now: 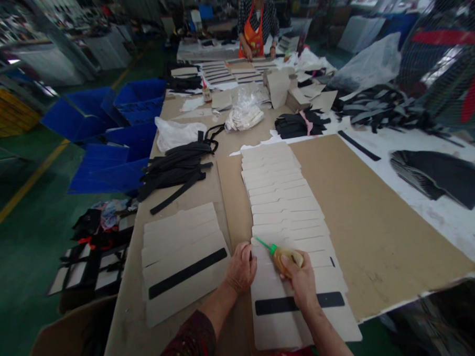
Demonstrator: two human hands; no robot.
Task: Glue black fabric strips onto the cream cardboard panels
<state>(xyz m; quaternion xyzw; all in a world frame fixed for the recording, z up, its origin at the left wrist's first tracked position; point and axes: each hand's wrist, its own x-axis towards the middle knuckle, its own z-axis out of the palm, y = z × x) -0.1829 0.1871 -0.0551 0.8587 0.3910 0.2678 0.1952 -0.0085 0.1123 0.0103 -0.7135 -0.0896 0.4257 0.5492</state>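
Note:
My right hand (303, 282) is wrapped round a squeeze glue bottle (285, 261) with yellowish contents and a thin green nozzle. The bottle is tilted, its tip pointing left at the edge of a row of overlapping beige cardboard panels (288, 220). At that row's left edge, my left hand (240, 269) has its fingers curled in against a panel; their tips are partly hidden. The nearest panel carries a black strip (276, 305), partly covered by my right wrist. Left of my hands lies a smaller fanned pile of panels (175, 301), its top one also bearing a black strip (188, 273).
Bundles of black strips (178, 167) lie at the table's left, another tied bundle (298, 124) farther back. Dark fanned pieces (442, 171) rest at right. Blue bins (107, 165) stand left of the table. A person in an orange apron (253, 35) works at the far end.

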